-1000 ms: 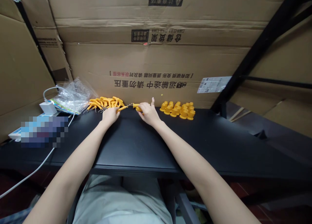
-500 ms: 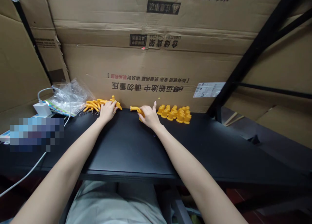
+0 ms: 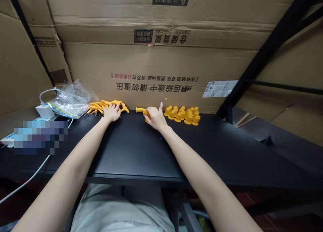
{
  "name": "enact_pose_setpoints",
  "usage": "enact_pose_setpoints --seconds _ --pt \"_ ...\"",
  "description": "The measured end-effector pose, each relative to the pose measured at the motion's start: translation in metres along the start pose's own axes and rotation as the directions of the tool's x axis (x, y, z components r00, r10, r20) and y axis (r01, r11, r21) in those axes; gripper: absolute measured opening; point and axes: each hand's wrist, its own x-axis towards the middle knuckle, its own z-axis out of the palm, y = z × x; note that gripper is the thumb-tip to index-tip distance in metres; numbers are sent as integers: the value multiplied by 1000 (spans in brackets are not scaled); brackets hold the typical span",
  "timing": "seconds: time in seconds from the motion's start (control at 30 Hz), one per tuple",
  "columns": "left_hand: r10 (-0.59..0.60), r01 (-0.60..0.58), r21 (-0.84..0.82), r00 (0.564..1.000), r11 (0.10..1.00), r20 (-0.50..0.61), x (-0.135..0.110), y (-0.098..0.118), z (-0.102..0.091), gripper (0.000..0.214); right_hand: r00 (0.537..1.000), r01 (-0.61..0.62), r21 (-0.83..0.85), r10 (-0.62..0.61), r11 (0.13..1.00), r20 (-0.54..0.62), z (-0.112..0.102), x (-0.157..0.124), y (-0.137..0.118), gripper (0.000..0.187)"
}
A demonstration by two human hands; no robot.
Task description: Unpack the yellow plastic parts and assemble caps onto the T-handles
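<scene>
Currently the left hand (image 3: 112, 113) lies palm down with its fingers spread over a pile of yellow handles (image 3: 94, 107), which reaches out on both sides of it; metal spirals (image 3: 88, 114) poke out to its left. Across a gap, the right hand (image 3: 155, 117) curls its fingers around a yellow piece (image 3: 146, 113), thumb raised. A slim yellow tube (image 3: 139, 109) shows just left of those fingers, though whether it is held too is hard to tell. Yellow cups (image 3: 188, 117) stand grouped just right of that hand, and a clear plastic bag (image 3: 73, 99) lies beyond the pile, left of the left hand.
</scene>
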Motion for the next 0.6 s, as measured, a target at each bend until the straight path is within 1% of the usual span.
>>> enact_pose_setpoints --seconds 0.13,0.23,0.33,0.43,0.53,0.6 --pt "-39 47 42 985 998 -171 -6 5 4 52 1000 -1 0 1 1000 0 0 0 0 18" --pt "-86 90 14 974 996 -210 -11 11 5 49 1000 -5 7 5 1000 -4 -1 0 -1 18" --pt "-127 119 -53 977 991 -169 -13 19 4 49 1000 -15 17 15 1000 -8 -3 1 -2 19" --pt "-143 135 -79 983 988 -112 -12 25 4 51 999 -45 33 46 998 -17 -6 2 -4 19" --pt "-170 170 -88 985 982 1 -11 31 -1 57 989 -136 48 138 990 -59 -11 8 -2 20" --pt "-181 190 -96 979 977 97 -13 34 -8 62 965 -235 49 239 971 -104 -18 13 2 21"
